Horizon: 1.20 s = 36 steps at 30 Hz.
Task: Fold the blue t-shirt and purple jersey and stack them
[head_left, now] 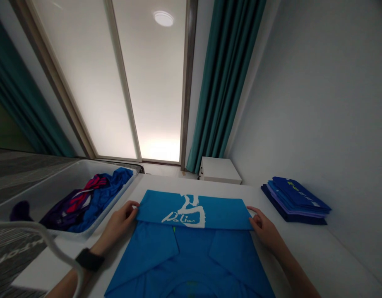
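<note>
Against a folded, seemingly synthetic blue shirt (191, 260), both hands (118, 227) (265, 231) rest open.

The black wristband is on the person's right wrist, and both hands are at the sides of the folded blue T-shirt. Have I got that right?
Not quite. In the head view, the black wristband is on the wrist of the left hand, not the right. The rest stands: that hand and the right hand are at the sides of the folded blue T-shirt.
</note>
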### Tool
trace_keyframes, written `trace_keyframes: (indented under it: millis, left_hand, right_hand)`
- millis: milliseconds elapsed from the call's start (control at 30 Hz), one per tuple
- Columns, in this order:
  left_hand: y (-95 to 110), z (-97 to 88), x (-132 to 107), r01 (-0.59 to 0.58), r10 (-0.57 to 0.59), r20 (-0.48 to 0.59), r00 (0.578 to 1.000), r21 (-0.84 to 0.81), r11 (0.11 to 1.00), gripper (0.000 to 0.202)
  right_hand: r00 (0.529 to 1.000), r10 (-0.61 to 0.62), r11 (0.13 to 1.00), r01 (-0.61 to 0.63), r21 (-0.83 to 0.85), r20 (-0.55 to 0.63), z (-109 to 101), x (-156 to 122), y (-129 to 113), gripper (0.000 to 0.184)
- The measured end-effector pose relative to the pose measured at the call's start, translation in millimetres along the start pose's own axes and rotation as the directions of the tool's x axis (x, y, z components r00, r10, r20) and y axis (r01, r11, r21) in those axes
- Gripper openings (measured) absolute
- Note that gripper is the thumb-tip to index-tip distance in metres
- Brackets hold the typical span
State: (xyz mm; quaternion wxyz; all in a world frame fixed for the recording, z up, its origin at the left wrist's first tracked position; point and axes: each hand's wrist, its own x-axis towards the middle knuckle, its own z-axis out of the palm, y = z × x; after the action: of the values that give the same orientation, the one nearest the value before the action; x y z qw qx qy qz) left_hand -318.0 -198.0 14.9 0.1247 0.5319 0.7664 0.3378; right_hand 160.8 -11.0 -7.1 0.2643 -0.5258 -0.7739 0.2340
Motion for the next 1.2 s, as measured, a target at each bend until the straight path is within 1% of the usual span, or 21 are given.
trace_keyframes:
  millis: [100,233,400,567,667,833,967,1067,1133,1200]
  left_hand:
    - [-0.4,-0.3,0.9,-0.007,0.007,0.006,1.0,0.031,0.999,0.038]
    - [-2.6,-0.2,2.1,-0.017,0.014,0.031,0.999,0.078,0.997,0.037]
    - [-6.4,-0.9,2.9,-0.02,0.016,0.043,0.999,0.079,0.997,0.041]
    - [-5.8,-0.5,5.0,0.036,-0.036,0.04,0.999,0.006,0.999,0.046]
    - [-3.4,-0.8,7.5,0.071,-0.069,0.044,0.997,-0.044,0.997,0.05]
    - [-2.0,-4.3,19.3,0.062,-0.059,0.045,0.997,-0.069,0.996,0.055]
    - [-3.5,-5.9,38.0,0.08,-0.074,0.096,0.993,-0.054,0.995,0.057]
    - [-6.5,-2.2,53.6,0.112,-0.112,0.093,0.989,0.003,0.994,0.054]
    - [-9.8,2.4,62.1,0.108,-0.11,0.051,0.993,0.045,0.993,0.048]
    - [-13.4,6.8,67.5,0.088,-0.089,0.009,0.996,0.07,0.994,0.042]
  right_hand:
    - [0.998,-0.002,0.999,0.005,-0.047,0.055,6.0,-0.8,6.4,0.056]
    - [0.997,0.01,0.997,-0.004,-0.073,0.076,8.9,-1.1,8.2,0.058]
    - [0.997,0.062,0.997,-0.06,-0.039,0.054,6.0,-1.5,3.1,0.056]
    - [0.992,0.123,0.992,-0.122,-0.031,0.01,6.9,-0.4,-3.9,0.055]
    - [0.991,0.136,0.991,-0.136,-0.01,-0.012,6.7,3.6,-4.7,0.056]
    - [0.989,0.145,0.989,-0.145,0.001,0.01,5.3,16.1,-2.1,0.057]
    - [0.986,0.162,0.985,-0.159,-0.062,0.04,7.2,23.0,1.9,0.056]
    - [0.991,0.13,0.985,-0.125,-0.122,0.032,10.4,21.2,5.1,0.056]
    - [0.997,0.069,0.979,-0.076,-0.191,-0.044,12.9,17.2,3.3,0.054]
    - [0.992,-0.026,0.962,-0.009,-0.271,-0.122,16.2,12.2,-5.4,0.049]
